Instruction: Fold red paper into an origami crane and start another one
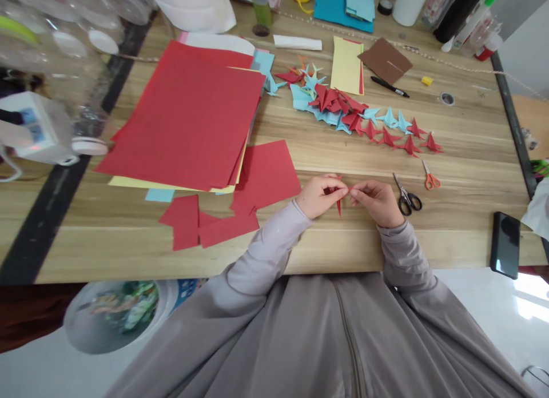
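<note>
Between my two hands is a small folded red paper crane [339,207], held over the front of the table. My left hand [321,194] pinches its body, covering most of it. With thumb and forefinger, my right hand [377,200] grips a thin red tip on its right side. Beyond the hands, several finished red paper cranes [388,138] and light blue paper cranes [389,118] lie in rows and a heap. Red paper pieces [270,175] lie to the left of my left hand. Black-handled scissors [409,199] rest just right of my right hand.
A large stack of red sheets [193,112] covers the left of the table. Orange scissors [431,180] and a phone [506,243] lie to the right. Farther back are a black pen [389,87], brown paper [386,60] and yellow paper [345,66]. A bin [111,323] stands below left.
</note>
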Motion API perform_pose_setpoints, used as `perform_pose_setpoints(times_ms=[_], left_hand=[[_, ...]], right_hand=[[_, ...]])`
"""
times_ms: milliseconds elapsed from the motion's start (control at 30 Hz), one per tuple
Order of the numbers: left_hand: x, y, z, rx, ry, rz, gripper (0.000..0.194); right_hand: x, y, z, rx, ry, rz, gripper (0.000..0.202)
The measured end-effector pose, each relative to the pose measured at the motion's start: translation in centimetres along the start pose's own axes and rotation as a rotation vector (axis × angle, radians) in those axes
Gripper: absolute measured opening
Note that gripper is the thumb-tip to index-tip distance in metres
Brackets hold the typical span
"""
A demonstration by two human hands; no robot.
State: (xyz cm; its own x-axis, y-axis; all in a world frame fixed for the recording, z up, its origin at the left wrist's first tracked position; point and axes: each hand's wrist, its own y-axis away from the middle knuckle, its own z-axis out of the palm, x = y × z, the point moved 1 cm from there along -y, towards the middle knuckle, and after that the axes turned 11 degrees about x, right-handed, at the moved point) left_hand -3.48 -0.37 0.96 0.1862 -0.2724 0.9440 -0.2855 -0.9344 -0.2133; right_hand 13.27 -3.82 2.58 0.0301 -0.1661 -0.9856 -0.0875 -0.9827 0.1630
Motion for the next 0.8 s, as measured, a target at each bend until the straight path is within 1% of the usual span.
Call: perform_pose_setpoints(times_ms=[133, 200, 233, 367, 433, 500, 600, 700, 800], left_hand=[[-0.1, -0.2, -0.1, 0.092, 0.077, -0.036, 0.016], [-0.2, -0.2, -0.1, 0.147, 0.115, -0.053, 0.015], [-0.3, -0.2, 0.0, 0.173, 0.132, -0.068, 0.015], [-0.6, -0.2, 0.2, 0.260, 0.147, -0.136, 0.017], [-0.7, -0.1, 0.4, 0.284, 0.129, -0.135, 0.016], [-0.7, 0.0, 0.6, 0.286, 0.157, -0.159, 0.020], [-0.5, 0.1, 0.7, 0.259, 0.255, -0.212, 0.029], [-0.2, 0.2, 0.7, 0.224, 0.310, -0.254, 0.031], [-0.2, 0.2, 0.7, 0.144, 0.368, -0.352, 0.033]], right_hand=[[0.1, -0.1, -0.2, 0.078, -0.007, -0.019, 0.040], [0.2, -0.1, 0.0, 0.090, -0.015, -0.018, 0.041], [0.3, 0.0, 0.2, 0.066, -0.007, -0.014, 0.041], [0.7, 0.5, 1.4, -0.105, 0.079, 0.013, 0.041], [0.9, 0.6, 1.7, -0.112, 0.079, 0.023, 0.042], [1.1, 0.5, 1.7, -0.068, 0.040, 0.045, 0.045], [1.3, 0.0, 1.2, 0.054, -0.031, 0.070, 0.044], [1.3, -0.4, 0.6, 0.184, -0.070, 0.035, 0.042], [1.2, -0.6, 0.2, 0.267, -0.098, -0.011, 0.040]])
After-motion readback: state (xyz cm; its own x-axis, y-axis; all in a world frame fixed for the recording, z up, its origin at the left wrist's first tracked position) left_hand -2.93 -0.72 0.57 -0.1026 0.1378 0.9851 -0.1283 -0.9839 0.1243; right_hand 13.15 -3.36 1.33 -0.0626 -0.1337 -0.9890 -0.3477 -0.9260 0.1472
